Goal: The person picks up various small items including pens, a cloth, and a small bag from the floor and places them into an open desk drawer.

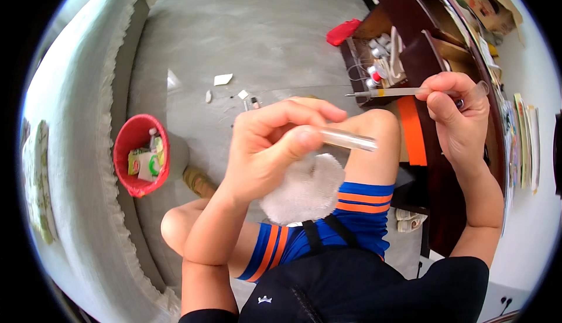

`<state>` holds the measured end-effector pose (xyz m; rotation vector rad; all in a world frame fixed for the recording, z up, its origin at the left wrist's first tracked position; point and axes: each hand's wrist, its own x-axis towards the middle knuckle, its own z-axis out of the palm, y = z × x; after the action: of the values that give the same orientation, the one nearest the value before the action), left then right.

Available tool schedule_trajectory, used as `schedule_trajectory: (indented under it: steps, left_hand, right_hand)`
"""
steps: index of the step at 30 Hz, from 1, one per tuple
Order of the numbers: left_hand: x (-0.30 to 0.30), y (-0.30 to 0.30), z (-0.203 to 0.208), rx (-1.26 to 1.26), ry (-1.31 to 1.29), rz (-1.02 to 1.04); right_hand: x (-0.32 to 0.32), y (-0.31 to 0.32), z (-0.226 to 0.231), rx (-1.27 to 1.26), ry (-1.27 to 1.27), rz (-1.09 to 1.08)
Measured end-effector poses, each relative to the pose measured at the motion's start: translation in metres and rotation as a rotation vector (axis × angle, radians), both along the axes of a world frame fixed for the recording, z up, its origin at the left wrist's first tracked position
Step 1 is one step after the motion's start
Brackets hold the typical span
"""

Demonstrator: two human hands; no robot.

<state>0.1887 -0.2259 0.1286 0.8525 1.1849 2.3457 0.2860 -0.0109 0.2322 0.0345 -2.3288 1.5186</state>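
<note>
Flanking us on the right is a dark desk with a cardboard box on it; on the left runs a pale, frill-edged cover. White scraps lie on the grey floor. Our left hand blocks part of a fluffy white cloth over our lap. A red-lined bin holds a clear bottle, packets and a green ring. An open drawer holds pale cylinders and cable, beside a red bag.

Above our knees we hold 2 slim pieces, well apart. The left hand pinches 1 clear tube between thumb and fingers, its long axis nearly level, free end rightward and tipped slightly toward us. The right hand, curled, pinches 1 thin translucent rod, nearly level too, its dark narrow tip pointing left, past a yellow band.
</note>
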Motion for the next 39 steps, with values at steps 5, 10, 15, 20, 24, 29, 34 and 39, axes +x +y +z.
schedule_trajectory:
  steps: [5,10,15,20,24,29,34,39]
  left_hand:
    - [-0.002,-0.021,0.001,-0.088,-0.062,-0.203]
    - [-0.003,-0.034,-0.015,-0.068,-0.202,-0.269]
    - [-0.008,-0.058,-0.044,0.009,-0.281,-0.290]
    - [-0.013,-0.088,-0.067,-0.047,-0.269,-0.208]
    - [-0.010,-0.103,-0.069,-0.023,-0.308,-0.228]
    - [-0.011,-0.105,-0.075,0.042,-0.311,-0.262]
    - [-0.016,-0.113,-0.074,-0.004,-0.403,-0.203]
    - [-0.017,-0.079,-0.064,0.131,-0.425,-0.267]
  right_hand:
    - [-0.031,-0.026,-0.010,-0.024,-0.088,0.072]
    - [-0.084,-0.069,-0.035,-0.241,-0.244,0.191]
    - [-0.128,-0.115,-0.060,-0.396,-0.345,0.278]
    - [-0.164,-0.170,-0.085,-0.371,-0.408,0.352]
    - [-0.194,-0.221,-0.114,-0.139,-0.431,0.423]
    - [-0.233,-0.260,-0.147,-0.030,-0.502,0.616]
    - [-0.231,-0.202,-0.108,-0.108,-0.495,0.580]
    - [-0.169,-0.090,-0.042,-0.242,-0.488,0.437]
